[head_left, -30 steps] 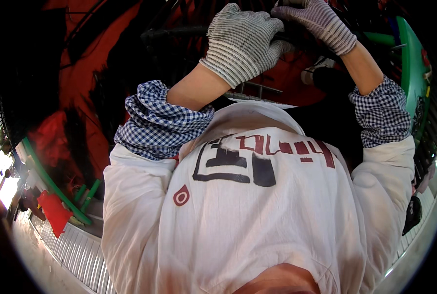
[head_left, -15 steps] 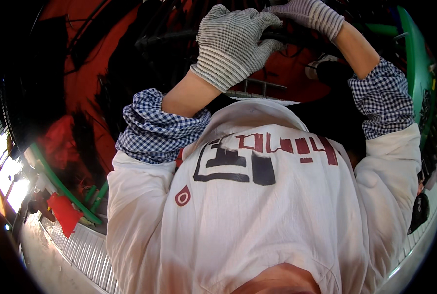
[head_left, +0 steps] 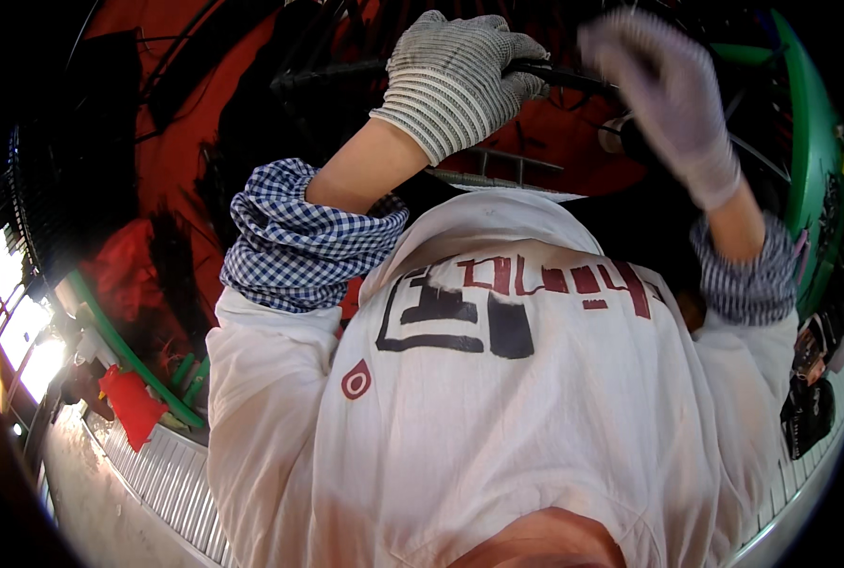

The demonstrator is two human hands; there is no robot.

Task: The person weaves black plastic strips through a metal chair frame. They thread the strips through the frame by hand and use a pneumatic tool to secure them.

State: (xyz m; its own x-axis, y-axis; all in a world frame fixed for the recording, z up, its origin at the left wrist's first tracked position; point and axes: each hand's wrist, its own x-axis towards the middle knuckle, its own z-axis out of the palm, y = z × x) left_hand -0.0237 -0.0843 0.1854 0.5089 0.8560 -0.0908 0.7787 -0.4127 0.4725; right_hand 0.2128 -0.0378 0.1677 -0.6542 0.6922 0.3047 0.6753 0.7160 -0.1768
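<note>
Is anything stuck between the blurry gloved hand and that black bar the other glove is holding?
Nothing visible. The left hand in a grey knit glove is wrapped around the thin black bar. The right hand is blurred, just beside the bar, with only open space between them. Its grip cannot be told.

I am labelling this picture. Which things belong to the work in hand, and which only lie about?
In the work:
left hand, gloved, closed on the black bar
right hand, gloved, blurred, near that bar

Lying about:
green pipe
red cloth
ribbed metal sheet
</note>
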